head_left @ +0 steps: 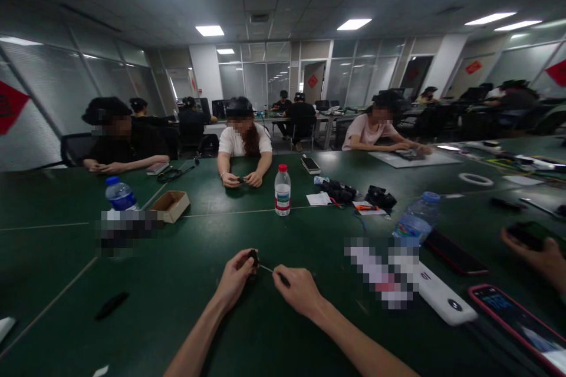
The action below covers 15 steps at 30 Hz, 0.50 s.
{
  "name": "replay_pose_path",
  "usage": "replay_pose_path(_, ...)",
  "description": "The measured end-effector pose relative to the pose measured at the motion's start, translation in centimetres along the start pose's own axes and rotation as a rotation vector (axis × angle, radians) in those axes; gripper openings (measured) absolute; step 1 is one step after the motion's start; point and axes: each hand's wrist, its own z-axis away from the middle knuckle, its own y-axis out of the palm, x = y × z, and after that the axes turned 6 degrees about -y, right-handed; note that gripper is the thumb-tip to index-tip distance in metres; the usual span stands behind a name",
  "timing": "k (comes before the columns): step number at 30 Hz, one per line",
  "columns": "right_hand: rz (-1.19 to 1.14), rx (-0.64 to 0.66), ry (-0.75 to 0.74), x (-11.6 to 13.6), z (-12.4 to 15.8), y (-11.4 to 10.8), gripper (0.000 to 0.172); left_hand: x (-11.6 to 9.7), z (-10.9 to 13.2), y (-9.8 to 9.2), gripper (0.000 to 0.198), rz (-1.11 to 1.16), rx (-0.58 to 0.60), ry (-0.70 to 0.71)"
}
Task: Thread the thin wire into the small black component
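My left hand (pixel 235 278) is closed in a pinch on a small dark part (pixel 253 257) held just above the green table (pixel 186 283). My right hand (pixel 298 290) is closed on a thin tool (pixel 270 271) whose metal tip points left and meets the dark part. The two hands sit close together at the near middle of the table. What the small part is cannot be made out.
A red-capped water bottle (pixel 282 190) stands ahead, a cardboard box (pixel 170 205) and a blue-capped bottle (pixel 120 194) to the left. To the right lie another bottle (pixel 415 219), phones (pixel 517 324), a white case (pixel 442 296) and another person's hand (pixel 542 253). Several people sit opposite.
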Motion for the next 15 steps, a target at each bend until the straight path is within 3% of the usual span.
replay_pose_path(15,0.102,0.055,-0.008,0.21,0.22,0.10,0.030,-0.20,0.25,-0.23,0.035,-0.223,-0.029,0.071)
